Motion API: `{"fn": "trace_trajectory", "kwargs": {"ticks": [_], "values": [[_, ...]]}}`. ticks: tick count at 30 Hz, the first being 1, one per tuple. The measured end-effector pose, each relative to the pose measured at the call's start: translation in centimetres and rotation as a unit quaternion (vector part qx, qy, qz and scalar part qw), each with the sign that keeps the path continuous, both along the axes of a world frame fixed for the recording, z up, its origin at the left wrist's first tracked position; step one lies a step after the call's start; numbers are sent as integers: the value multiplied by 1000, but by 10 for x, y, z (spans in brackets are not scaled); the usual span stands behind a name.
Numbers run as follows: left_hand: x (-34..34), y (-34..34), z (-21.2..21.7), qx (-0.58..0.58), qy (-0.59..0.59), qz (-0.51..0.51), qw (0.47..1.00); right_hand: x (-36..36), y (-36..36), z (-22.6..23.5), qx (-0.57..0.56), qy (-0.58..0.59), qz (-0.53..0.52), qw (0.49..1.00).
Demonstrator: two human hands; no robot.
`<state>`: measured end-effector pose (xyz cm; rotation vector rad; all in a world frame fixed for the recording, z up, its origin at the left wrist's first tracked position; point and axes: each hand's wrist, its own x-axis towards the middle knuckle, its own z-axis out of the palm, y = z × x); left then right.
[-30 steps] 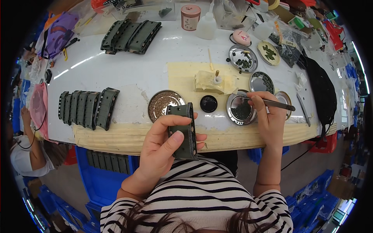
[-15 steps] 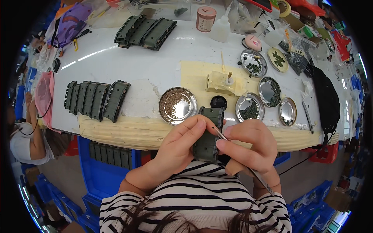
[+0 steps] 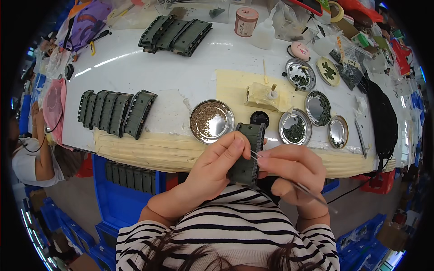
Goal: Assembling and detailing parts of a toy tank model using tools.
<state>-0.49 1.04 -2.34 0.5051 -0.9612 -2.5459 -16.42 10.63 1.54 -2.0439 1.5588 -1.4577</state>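
My left hand (image 3: pixel 211 165) is closed round a dark green curved plastic part (image 3: pixel 244 172) with a toothed edge, held upright in front of my chest. Metal tweezers (image 3: pixel 312 192) lie in my right hand (image 3: pixel 296 167), pinched between thumb and fingers. Their tips meet the upper half of the part, close to my left thumb and forefinger. Whether anything sits between the tips is too small to tell. Just beyond the part stands a small black round pot (image 3: pixel 259 118). A steel dish of small brown pieces (image 3: pixel 196 123) lies to its left, a dish of dark green bits (image 3: pixel 287 135) to its right.
Similar green parts stand in a row (image 3: pixel 108 113) at the left, with another group (image 3: pixel 176 36) farther back. More dishes (image 3: pixel 332 106), a taped block (image 3: pixel 262 97), a squeeze bottle (image 3: pixel 264 34) and second tweezers (image 3: pixel 360 137) occupy the right side. A blue crate (image 3: pixel 106 205) stands below the table.
The whole view has shifted slightly. My right hand has turned a little, and the tweezers' tips now show as two separate prongs by my left fingertips. My left hand keeps holding the green part.
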Motion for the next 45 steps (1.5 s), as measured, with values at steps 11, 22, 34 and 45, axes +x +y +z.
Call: {"fn": "trace_trajectory", "kwargs": {"ticks": [11, 22, 34, 45], "values": [[0, -1, 6, 34, 8, -11, 999, -2, -5, 1, 68, -94, -4, 993], [-1, 0, 7, 34, 3, 3, 999, -3, -5, 0, 72, -78, 1, 994], [-1, 1, 5, 13, -2, -2, 1000, -3, -2, -3, 65, -141, -14, 988], [17, -12, 19, 39, 14, 112, 993, -17, -11, -32, 87, -118, -172, 974]]}}
